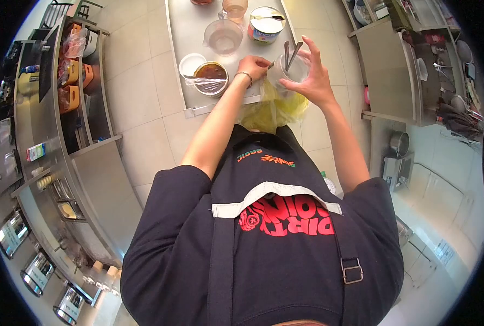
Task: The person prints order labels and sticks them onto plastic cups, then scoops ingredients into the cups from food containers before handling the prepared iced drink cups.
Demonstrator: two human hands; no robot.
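My right hand (313,76) is wrapped round a clear plastic cup (294,71) with metal spoons (291,56) standing in it. Close to the cup, my left hand (254,67) has its fingers pressed together at the top of a thin yellow-green plastic bag (277,106), which hangs at the table's near edge. Left of that hand sits a round container of dark reddish-brown sauce (210,71), partly covered by crumpled clear film (209,85). A white lid (192,64) lies beside it.
Farther back on the steel table (190,32) stand a clear measuring jug (223,38), an orange-tinted cup (235,8) and a large opened can (266,25). Shelves with orange baskets (69,99) line the left; a steel counter (386,70) is on the right.
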